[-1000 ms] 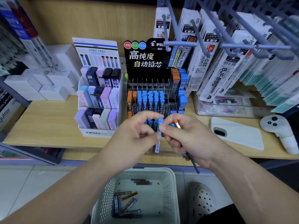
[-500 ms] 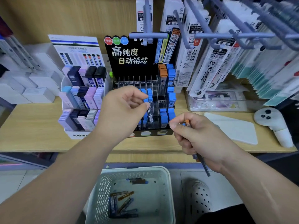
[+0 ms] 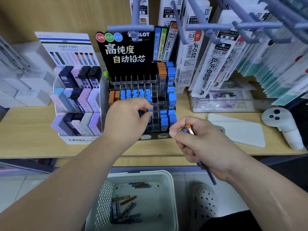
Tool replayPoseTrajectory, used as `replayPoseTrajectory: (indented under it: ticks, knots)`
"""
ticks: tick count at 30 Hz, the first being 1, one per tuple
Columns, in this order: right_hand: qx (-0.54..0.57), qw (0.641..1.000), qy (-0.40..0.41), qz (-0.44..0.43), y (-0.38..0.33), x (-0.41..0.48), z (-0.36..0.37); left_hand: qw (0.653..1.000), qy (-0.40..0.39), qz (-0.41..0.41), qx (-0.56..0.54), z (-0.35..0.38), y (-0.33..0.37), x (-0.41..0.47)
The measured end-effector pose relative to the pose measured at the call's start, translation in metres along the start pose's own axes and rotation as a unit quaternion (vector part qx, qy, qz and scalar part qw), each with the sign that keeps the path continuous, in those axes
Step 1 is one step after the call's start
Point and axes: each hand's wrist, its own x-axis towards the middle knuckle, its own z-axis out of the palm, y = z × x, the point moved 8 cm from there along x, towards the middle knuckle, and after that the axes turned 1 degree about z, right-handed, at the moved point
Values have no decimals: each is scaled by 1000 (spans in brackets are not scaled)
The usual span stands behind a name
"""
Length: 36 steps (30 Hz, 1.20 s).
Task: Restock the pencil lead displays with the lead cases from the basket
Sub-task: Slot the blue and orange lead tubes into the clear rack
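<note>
A black Pilot lead display [image 3: 126,52] with clear slots stands on the wooden shelf, partly filled with blue- and orange-capped lead cases. My left hand [image 3: 126,119] pinches a blue-capped lead case [image 3: 150,111] at a slot in the display's middle rows. My right hand [image 3: 200,144] grips a bundle of lead cases [image 3: 189,128], orange and blue caps at the top, dark ends sticking out below the palm. A white basket [image 3: 168,179] on the floor below holds several more lead cases [image 3: 124,209].
A white MONO lead display [image 3: 76,100] stands left of the Pilot one. Refill packs hang on grey pegs [image 3: 208,27] overhead at the right. A white phone [image 3: 238,129] and a white controller [image 3: 281,124] lie on the shelf right. A white clog [image 3: 205,202] is beside the basket.
My left hand took one blue-capped case from the right hand's bundle and carried it up to a slot in the Pilot display. The right hand stayed low, holding the rest.
</note>
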Motion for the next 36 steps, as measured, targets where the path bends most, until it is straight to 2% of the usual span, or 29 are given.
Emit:
replayPoseTrajectory:
  ticks: [6,12,20,23,25,27,29,31,36]
  knots:
    - [-1,1000,-6,4,2,0,1,996,8,56,70,5,4,-2]
    - [-3,1000,-6,8,4,0,0,990,17,16,140,7,0,3]
    - [-11,999,-40,-4,0,1,6,990,2,18,137,4,4,4]
    - [-19,999,-49,1,1,2,11,998,-21,-6,51,-1,13,-1]
    - [-33,998,-54,-2,2,4,15,991,-46,-91,-88,0,15,-10]
    - [-54,997,-53,-11,2,5,18,952,-81,-181,-233,8,18,-22]
    - [-83,995,-44,-30,0,7,21,905,-118,-239,-330,18,22,-35]
    - [-109,992,-42,-45,-4,7,27,878,-132,-267,-374,21,23,-44]
    - [-127,987,-64,-68,-11,4,42,861,-143,-283,-397,14,14,-51]
